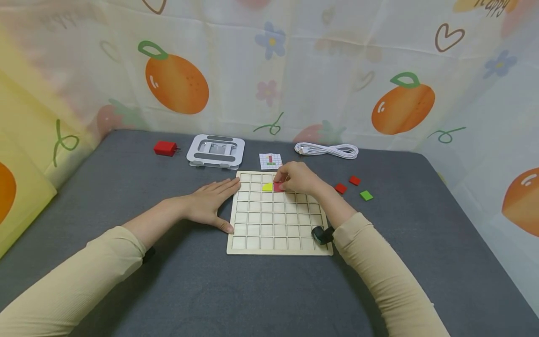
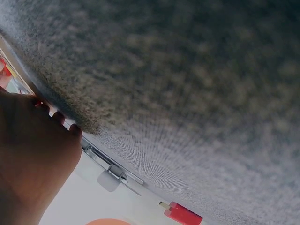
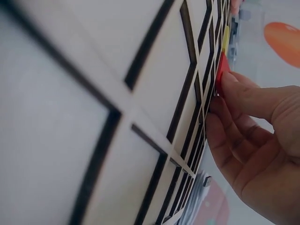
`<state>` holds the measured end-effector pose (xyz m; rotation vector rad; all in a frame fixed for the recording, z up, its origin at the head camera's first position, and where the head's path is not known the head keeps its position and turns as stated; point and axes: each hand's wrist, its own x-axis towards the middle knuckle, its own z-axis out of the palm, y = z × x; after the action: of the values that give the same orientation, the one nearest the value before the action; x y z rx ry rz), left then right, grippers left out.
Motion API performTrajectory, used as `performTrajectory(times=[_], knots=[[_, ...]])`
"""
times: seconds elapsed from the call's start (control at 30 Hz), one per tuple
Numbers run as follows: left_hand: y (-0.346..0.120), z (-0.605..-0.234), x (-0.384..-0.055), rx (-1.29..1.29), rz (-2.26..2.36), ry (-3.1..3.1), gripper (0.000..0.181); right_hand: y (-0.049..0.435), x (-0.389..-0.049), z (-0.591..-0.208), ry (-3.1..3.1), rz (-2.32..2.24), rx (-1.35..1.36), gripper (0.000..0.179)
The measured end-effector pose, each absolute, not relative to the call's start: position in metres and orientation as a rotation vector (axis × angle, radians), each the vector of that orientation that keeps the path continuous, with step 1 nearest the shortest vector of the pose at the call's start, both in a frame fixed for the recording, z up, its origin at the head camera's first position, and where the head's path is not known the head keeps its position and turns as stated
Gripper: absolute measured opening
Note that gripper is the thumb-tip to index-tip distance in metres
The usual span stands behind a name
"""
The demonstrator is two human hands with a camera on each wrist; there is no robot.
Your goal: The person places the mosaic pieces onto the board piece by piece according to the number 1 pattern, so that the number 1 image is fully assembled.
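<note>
A pale wooden grid board lies flat on the grey table. My right hand is over its upper part and pinches a red tile between thumb and fingers. In the right wrist view, that red tile is tilted close over the grid, the thumb on its face. Right beside it, a yellow tile sits in a cell of the board. My left hand is spread out at the board's left side, with fingertips and thumb at the edge. The left wrist view shows it mostly from the back.
Two loose red tiles and a green tile lie right of the board. Behind it are a small pattern card, a white cable, a white-grey case and a red plug adapter. A fruit-printed curtain hangs behind.
</note>
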<state>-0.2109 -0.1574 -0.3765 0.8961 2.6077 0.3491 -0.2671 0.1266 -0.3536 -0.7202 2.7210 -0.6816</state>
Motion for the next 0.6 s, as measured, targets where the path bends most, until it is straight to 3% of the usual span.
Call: performTrajectory(times=[0.6], knots=[[-0.1565, -0.3766, -0.2098, 0.883, 0.358, 2.603, 0.122, 0.1272, -0.2667, -0.3522, 2.71, -0.698, -0.696, 0.019]])
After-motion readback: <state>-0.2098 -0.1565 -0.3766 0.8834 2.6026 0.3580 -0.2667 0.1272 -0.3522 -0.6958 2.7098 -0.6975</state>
